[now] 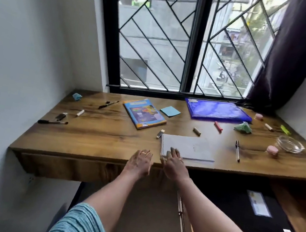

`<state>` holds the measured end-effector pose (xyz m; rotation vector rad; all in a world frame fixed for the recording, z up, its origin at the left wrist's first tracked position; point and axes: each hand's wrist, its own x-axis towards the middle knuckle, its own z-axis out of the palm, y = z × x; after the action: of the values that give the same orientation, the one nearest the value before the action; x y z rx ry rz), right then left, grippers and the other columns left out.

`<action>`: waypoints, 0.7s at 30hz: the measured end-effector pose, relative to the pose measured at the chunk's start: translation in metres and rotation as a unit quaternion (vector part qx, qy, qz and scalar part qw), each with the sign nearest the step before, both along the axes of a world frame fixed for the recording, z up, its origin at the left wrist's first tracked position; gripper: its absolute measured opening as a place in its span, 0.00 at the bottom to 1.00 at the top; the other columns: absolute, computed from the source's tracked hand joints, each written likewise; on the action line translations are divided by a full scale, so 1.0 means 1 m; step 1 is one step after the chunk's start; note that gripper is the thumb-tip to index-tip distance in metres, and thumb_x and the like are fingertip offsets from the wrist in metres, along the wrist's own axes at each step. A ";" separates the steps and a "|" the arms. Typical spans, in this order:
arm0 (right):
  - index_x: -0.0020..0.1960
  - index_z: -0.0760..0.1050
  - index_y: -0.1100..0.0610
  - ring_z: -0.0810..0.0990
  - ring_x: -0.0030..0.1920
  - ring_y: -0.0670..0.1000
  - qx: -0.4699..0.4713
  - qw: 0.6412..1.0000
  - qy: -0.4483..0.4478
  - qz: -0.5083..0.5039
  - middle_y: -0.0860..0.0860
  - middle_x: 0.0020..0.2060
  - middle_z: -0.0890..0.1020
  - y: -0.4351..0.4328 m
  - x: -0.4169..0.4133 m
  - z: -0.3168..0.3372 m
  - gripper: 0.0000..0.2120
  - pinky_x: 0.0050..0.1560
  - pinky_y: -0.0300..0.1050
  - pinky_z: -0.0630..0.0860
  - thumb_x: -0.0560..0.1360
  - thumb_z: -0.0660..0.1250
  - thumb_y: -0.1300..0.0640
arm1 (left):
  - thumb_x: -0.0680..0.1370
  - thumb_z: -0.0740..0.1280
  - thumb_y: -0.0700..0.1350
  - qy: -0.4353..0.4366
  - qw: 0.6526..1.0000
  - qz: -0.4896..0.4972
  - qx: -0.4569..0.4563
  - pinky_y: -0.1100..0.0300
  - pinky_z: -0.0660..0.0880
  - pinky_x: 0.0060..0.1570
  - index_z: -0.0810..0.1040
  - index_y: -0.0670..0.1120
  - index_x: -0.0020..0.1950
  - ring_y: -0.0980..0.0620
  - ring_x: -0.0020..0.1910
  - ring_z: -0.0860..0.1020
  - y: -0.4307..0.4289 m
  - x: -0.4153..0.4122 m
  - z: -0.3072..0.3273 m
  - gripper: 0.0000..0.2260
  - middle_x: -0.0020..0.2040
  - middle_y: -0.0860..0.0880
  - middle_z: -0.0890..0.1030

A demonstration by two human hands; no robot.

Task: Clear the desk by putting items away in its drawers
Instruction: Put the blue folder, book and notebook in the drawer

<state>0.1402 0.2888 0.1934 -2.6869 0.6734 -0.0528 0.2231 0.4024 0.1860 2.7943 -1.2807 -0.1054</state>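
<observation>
Several slim writing things, among them a long black marker (pixel 52 122), are lying well left of the white spiral-bound notepad (pixel 188 148), which is sitting at the front edge of the brown wooden worktop (pixel 103 144). They are looking light and likely to roll.

Just left of the notepad, the left hand (pixel 140 162) is reaching to the worktop's edge, its grip wide, fingers straight and holding nothing. The right hand (pixel 174 164) is laying its fingers flat on the notepad's near left corner, beside the wire spiral. Its grip is wide too, curling round nothing.

The notepad is looking thin, light and floppy, so it is probably best slid off the front edge and pinched along the stiffer spiral side. Well right of the notepad, a clear round glass dish (pixel 290 144) is looking heavy, slippery and breakable, calling for a hold across its rim.

Below and right of the notepad, the open wooden drawer (pixel 305 218) is carrying a flat black folder (pixel 264 217), with its far right running out of frame. Blur is making the smallest things hard to name, and whether the left hand is touching the worktop is not showing.
</observation>
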 end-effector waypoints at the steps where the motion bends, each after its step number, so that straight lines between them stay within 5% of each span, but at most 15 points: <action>1: 0.74 0.56 0.66 0.46 0.77 0.57 0.011 1.000 -0.008 -0.012 0.62 0.76 0.52 -0.014 0.013 -0.001 0.23 0.75 0.48 0.44 0.83 0.47 0.55 | 0.83 0.54 0.47 0.001 1.000 -0.006 -0.011 0.54 0.57 0.73 0.60 0.43 0.75 0.45 0.73 0.61 -0.014 0.012 0.002 0.21 0.75 0.44 0.61; 11: 0.65 0.67 0.67 0.59 0.72 0.60 0.058 0.980 -0.072 -0.179 0.64 0.71 0.62 -0.134 0.094 0.013 0.18 0.70 0.48 0.60 0.81 0.56 0.57 | 0.82 0.55 0.45 0.077 0.994 0.005 -0.074 0.54 0.56 0.73 0.63 0.43 0.74 0.43 0.74 0.60 -0.147 0.115 0.033 0.20 0.75 0.43 0.62; 21: 0.64 0.70 0.66 0.73 0.65 0.60 0.047 0.941 -0.088 -0.322 0.63 0.63 0.75 -0.260 0.135 0.018 0.17 0.59 0.45 0.69 0.79 0.59 0.57 | 0.80 0.56 0.40 0.192 0.973 0.075 -0.100 0.54 0.65 0.67 0.70 0.37 0.68 0.40 0.68 0.69 -0.279 0.185 0.029 0.17 0.68 0.36 0.71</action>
<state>0.2756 0.0283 0.2118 -2.2240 1.4195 -0.4103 0.4082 0.1229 0.2150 2.5221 -0.9302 -0.4561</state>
